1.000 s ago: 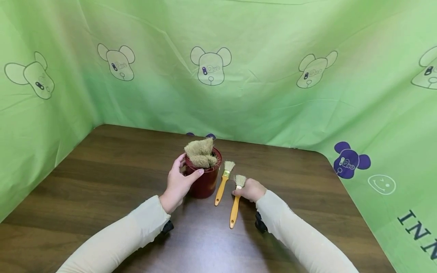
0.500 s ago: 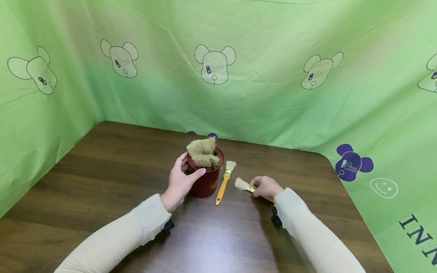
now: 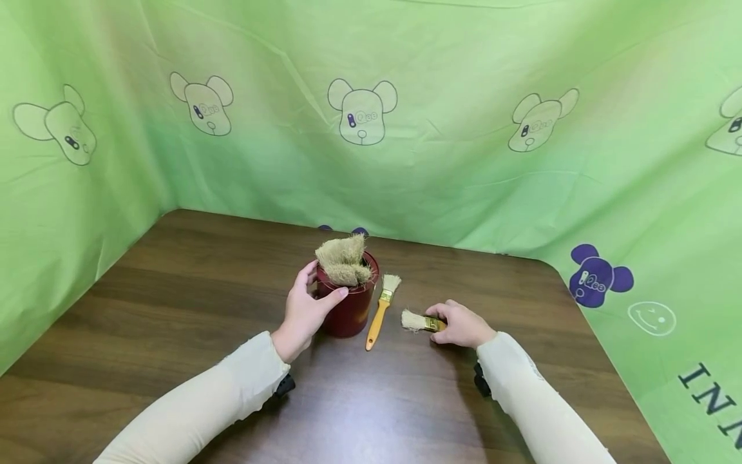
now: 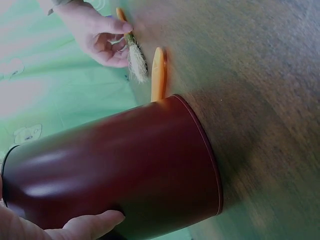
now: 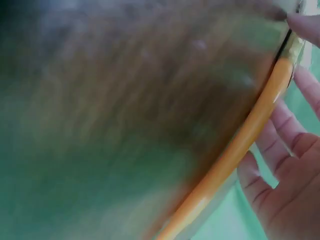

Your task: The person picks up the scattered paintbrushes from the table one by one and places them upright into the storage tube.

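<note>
My left hand (image 3: 307, 314) grips the side of a dark red round container (image 3: 348, 312), its thumb near the rim. Pale bristle heads (image 3: 342, 258) stick up out of the container; what lies below them is hidden. Right of it, my right hand (image 3: 460, 324) pinches a paintbrush (image 3: 414, 321) near its metal ferrule, low over the table, bristles pointing left. Its orange handle (image 5: 240, 145) runs under the palm, as the right wrist view shows. Between container and right hand lies a second paintbrush (image 3: 379, 316), bristles away from me.
The brown wooden table (image 3: 191, 309) carries all these things. A green cloth (image 3: 261, 161) printed with cartoon heads hangs along its back and both sides. The loose brush lies close beside the container's right side.
My right hand has moved to the right with its paintbrush and swung it, so the bristles now point left instead of away. The left hand stays on the container.
</note>
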`<state>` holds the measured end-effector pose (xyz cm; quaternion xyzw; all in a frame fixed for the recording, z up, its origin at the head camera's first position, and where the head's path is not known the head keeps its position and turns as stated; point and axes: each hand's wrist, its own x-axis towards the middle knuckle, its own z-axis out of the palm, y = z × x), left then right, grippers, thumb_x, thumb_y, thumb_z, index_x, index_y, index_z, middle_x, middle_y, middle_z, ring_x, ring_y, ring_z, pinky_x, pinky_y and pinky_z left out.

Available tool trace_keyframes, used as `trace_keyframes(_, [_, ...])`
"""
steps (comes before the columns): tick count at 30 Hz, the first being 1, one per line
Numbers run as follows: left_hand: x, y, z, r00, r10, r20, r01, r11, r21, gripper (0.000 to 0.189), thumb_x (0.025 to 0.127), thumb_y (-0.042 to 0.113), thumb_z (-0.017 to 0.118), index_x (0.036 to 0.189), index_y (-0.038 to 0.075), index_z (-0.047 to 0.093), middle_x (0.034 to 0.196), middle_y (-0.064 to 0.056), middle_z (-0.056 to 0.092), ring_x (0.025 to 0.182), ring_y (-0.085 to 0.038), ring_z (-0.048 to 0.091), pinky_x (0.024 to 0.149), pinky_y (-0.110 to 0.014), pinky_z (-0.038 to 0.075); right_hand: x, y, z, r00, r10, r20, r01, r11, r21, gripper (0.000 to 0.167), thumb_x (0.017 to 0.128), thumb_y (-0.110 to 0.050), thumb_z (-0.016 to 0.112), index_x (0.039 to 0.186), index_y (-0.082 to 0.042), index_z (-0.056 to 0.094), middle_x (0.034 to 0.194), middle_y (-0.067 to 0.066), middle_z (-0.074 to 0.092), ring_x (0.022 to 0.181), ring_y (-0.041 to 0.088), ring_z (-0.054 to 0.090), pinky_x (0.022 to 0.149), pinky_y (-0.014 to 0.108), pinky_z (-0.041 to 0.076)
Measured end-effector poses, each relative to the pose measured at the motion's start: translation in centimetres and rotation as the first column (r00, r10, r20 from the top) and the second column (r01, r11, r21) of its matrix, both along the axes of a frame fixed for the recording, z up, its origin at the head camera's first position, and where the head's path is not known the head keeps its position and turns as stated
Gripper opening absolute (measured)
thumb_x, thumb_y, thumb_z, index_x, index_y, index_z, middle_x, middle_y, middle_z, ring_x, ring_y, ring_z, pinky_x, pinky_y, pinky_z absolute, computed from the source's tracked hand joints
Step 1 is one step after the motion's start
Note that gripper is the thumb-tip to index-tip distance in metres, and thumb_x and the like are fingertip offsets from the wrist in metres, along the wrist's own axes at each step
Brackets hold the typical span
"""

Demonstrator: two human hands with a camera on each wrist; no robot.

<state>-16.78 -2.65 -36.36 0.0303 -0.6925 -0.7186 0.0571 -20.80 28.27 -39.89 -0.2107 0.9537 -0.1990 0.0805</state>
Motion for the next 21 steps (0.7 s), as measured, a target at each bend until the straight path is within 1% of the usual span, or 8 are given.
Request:
trace_keyframes(5, [0.0, 0.1, -0.2, 1.000, 0.002, -0.010, -0.002, 1.000, 0.010, 0.073, 0.081, 0.005, 0.074, 0.144, 0.002, 0.036, 0.133, -0.021, 0.046, 0.118, -0.034, 0.049, 0.095, -0.044, 0.043, 0.6, -0.6, -0.1, 0.999, -0.030, -0.025, 0.030, 0.999, 0.013, 0.032, 0.070, -0.008, 0.071, 0.102, -0.004, 0.067, 0.079, 0.000, 0.050, 0.070, 0.013, 0.045, 0.062, 0.030, 0.040])
trace_keyframes(10, [0.1, 0.3, -0.2, 1.000, -0.012, -0.021, 0.013, 0.999, 0.032, 0.074, 0.081, 0.004, 0.073, 0.144, 0.001, 0.035, 0.134, -0.022, 0.044, 0.121, -0.035, 0.047, 0.099, -0.045, 0.041, 1.0, -1.2, 0.1, 0.997, -0.046, -0.057, 0.048, 0.998, 0.040, 0.025, 0.067, -0.008, 0.067, 0.092, -0.008, 0.070, 0.073, -0.005, 0.050, 0.065, 0.010, 0.045, 0.055, 0.028, 0.038])
trace_keyframes(12, [0.1, 0.4, -0.3, 1.000, -0.017, -0.020, 0.018, 0.999, 0.038, 0.074, 0.081, 0.004, 0.073, 0.144, 0.001, 0.035, 0.135, -0.022, 0.044, 0.121, -0.035, 0.047, 0.099, -0.045, 0.041, 1.2, -1.3, 0.5, 0.997, -0.032, -0.069, 0.035, 0.998, 0.044, 0.026, 0.064, -0.009, 0.067, 0.090, -0.009, 0.070, 0.071, -0.006, 0.049, 0.063, 0.009, 0.044, 0.053, 0.027, 0.037])
trace_keyframes(14, [0.1, 0.4, -0.2, 1.000, -0.019, -0.017, 0.019, 0.999, 0.038, 0.074, 0.081, 0.004, 0.073, 0.144, 0.001, 0.035, 0.135, -0.022, 0.045, 0.121, -0.035, 0.047, 0.098, -0.045, 0.041, 1.2, -1.5, 1.0, 0.997, -0.003, -0.082, 0.005, 1.000, 0.021, 0.025, 0.064, -0.008, 0.067, 0.089, -0.007, 0.069, 0.071, -0.006, 0.051, 0.064, 0.009, 0.044, 0.054, 0.027, 0.038])
trace_keyframes(16, [0.1, 0.3, -0.1, 1.000, -0.018, -0.012, 0.019, 0.999, 0.035, 0.074, 0.081, 0.004, 0.073, 0.144, 0.001, 0.035, 0.135, -0.022, 0.045, 0.121, -0.035, 0.047, 0.098, -0.045, 0.042, 1.0, -1.7, 1.8, 0.997, 0.005, -0.079, -0.010, 0.999, -0.054, 0.024, 0.067, -0.007, 0.068, 0.092, -0.004, 0.069, 0.073, -0.005, 0.054, 0.066, 0.009, 0.047, 0.057, 0.026, 0.042])
trace_keyframes(18, [0.1, 0.2, 0.0, 1.000, -0.016, -0.007, 0.016, 0.999, 0.030, 0.074, 0.081, 0.005, 0.073, 0.144, 0.002, 0.035, 0.135, -0.022, 0.045, 0.122, -0.035, 0.046, 0.097, -0.046, 0.042, 0.9, -2.1, 2.8, 0.998, -0.003, -0.066, -0.008, 0.986, -0.165, 0.024, 0.071, -0.005, 0.070, 0.095, -0.001, 0.067, 0.077, -0.002, 0.058, 0.070, 0.010, 0.050, 0.062, 0.027, 0.046])
trace_keyframes(20, [0.1, 0.1, 0.2, 1.000, -0.017, -0.004, 0.017, 1.000, 0.026, 0.074, 0.081, 0.005, 0.073, 0.144, 0.002, 0.035, 0.135, -0.021, 0.045, 0.122, -0.034, 0.046, 0.097, -0.046, 0.042, 0.9, -2.5, 3.7, 0.998, -0.029, -0.062, 0.009, 0.955, -0.298, 0.025, 0.074, -0.002, 0.071, 0.098, 0.003, 0.066, 0.080, 0.001, 0.061, 0.072, 0.011, 0.053, 0.065, 0.026, 0.048])
trace_keyframes(21, [0.1, 0.1, 0.2, 1.000, -0.019, -0.002, 0.019, 1.000, 0.024, 0.074, 0.081, 0.005, 0.073, 0.144, 0.002, 0.035, 0.135, -0.021, 0.045, 0.121, -0.034, 0.047, 0.097, -0.046, 0.042, 1.0, -2.8, 4.3, 0.997, -0.045, -0.058, 0.019, 0.925, -0.380, 0.026, 0.075, 0.000, 0.072, 0.099, 0.005, 0.064, 0.082, 0.001, 0.061, 0.073, 0.011, 0.054, 0.067, 0.025, 0.049])
